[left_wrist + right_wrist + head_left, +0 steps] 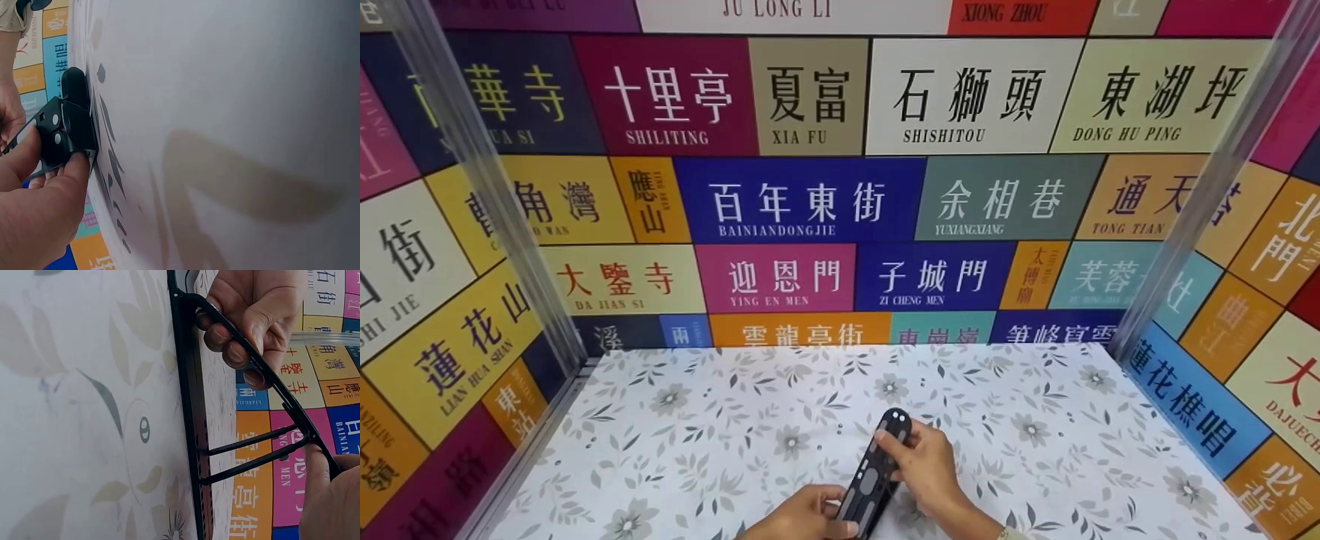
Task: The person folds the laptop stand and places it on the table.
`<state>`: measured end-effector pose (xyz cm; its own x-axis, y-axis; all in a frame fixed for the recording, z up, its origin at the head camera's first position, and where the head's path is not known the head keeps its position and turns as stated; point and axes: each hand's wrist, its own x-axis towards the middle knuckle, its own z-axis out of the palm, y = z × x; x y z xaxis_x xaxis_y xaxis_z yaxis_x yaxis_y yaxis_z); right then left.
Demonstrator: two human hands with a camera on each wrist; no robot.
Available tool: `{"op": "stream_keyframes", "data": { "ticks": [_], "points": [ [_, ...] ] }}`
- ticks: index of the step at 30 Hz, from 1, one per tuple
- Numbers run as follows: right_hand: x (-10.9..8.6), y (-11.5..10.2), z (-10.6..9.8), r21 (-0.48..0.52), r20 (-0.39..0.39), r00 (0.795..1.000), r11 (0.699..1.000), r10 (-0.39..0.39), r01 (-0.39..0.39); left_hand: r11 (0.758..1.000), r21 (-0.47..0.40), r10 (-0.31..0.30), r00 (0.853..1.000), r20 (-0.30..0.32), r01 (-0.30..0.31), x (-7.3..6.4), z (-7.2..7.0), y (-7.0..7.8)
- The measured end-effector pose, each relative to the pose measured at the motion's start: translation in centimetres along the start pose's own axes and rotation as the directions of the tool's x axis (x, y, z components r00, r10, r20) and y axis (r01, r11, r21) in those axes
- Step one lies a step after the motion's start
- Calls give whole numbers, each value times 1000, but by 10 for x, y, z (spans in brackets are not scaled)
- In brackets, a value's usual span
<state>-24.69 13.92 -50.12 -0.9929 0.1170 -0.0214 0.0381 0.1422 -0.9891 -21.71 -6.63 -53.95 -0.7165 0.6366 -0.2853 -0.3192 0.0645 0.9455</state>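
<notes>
A black folding laptop stand (872, 474) with grey pads is held low over the near part of the table, slanting away from me. My left hand (808, 514) grips its near end, thumb on top. Further up, my right hand (928, 463) holds the far end, thumb on the upper face and fingers at the side. The right wrist view shows the stand partly unfolded: two thin struts (253, 461) link its raised upper arm (275, 383) to the lower bar (190, 410) by the tabletop. In the left wrist view, the hinged near end (76, 124) sits close to the surface.
A white table (720, 420) with a grey leaf and flower print lies under both hands. Behind it rises a wall of coloured panels (802, 199) with Chinese lettering. Clear upright edge strips (1200, 187) stand at the left and right corners.
</notes>
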Motion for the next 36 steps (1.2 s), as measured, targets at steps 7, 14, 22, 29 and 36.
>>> {"op": "stream_keyframes", "data": {
  "ticks": [7,14,22,29,36],
  "points": [
    [-3,2,2,-57,-52,999,998,-13,10,1000,1,-3,998,62,3,-1,-6,1],
    [-9,1,5,-79,-109,993,997,-35,26,1000,13,-19,996,85,18,0,-10,3],
    [-13,0,6,-129,-141,989,991,-48,29,998,34,-58,996,64,55,2,-13,5],
    [-13,-1,4,-107,-123,992,994,-33,20,999,27,-34,997,72,33,0,-11,6],
    [-7,-1,-6,45,37,999,998,32,-34,966,243,113,988,-106,-84,-4,-1,5]
  ]
}}
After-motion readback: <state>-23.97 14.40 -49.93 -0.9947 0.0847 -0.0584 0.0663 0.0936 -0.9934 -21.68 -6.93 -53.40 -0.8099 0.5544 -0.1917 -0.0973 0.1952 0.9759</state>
